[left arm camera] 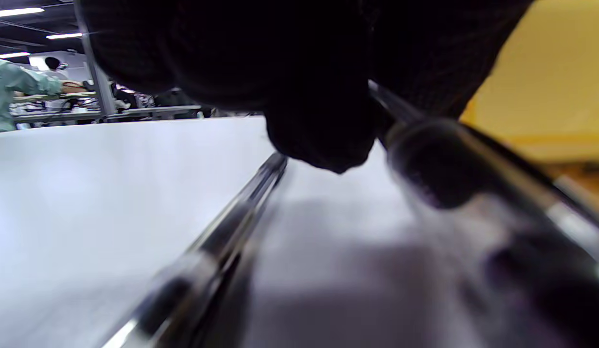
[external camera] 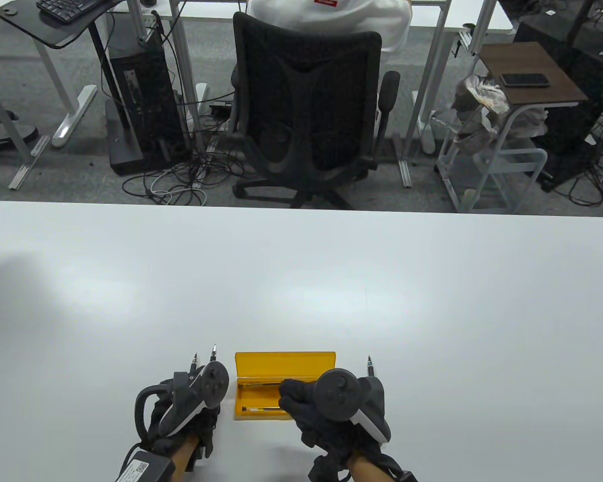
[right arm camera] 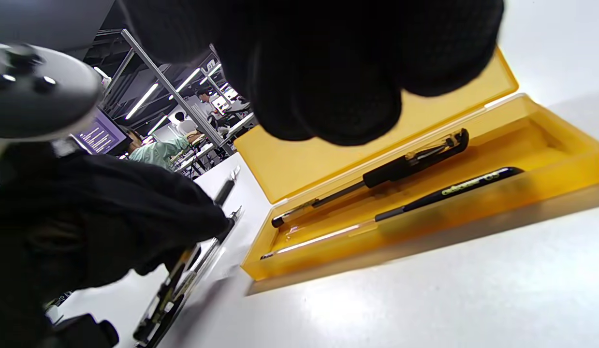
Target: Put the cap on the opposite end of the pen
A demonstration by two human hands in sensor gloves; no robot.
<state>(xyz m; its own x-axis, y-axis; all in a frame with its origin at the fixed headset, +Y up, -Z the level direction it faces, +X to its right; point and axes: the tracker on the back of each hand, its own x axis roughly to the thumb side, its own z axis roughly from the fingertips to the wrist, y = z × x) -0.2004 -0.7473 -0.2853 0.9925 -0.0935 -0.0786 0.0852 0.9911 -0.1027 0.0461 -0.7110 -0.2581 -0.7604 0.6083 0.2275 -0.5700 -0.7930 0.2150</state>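
Note:
An open yellow pen case (external camera: 251,364) lies near the table's front edge; it also shows in the right wrist view (right arm camera: 560,145). Two pens lie inside it, a black one with a clip (right arm camera: 401,166) and a thinner black one (right arm camera: 449,191). My right hand (external camera: 294,396) hovers over the case with its fingers (right arm camera: 328,96) bunched and empty, touching neither pen. My left hand (external camera: 191,401) rests left of the case over two pens (external camera: 213,352) whose tips stick out past it. These pens show blurred in the left wrist view (left arm camera: 231,232). Whether the fingers grip one is unclear.
Another pen (external camera: 369,365) lies just right of my right hand, mostly hidden by the tracker. The white table (external camera: 301,281) stretches far beyond the case. An office chair (external camera: 306,115) and desks stand behind the table's far edge.

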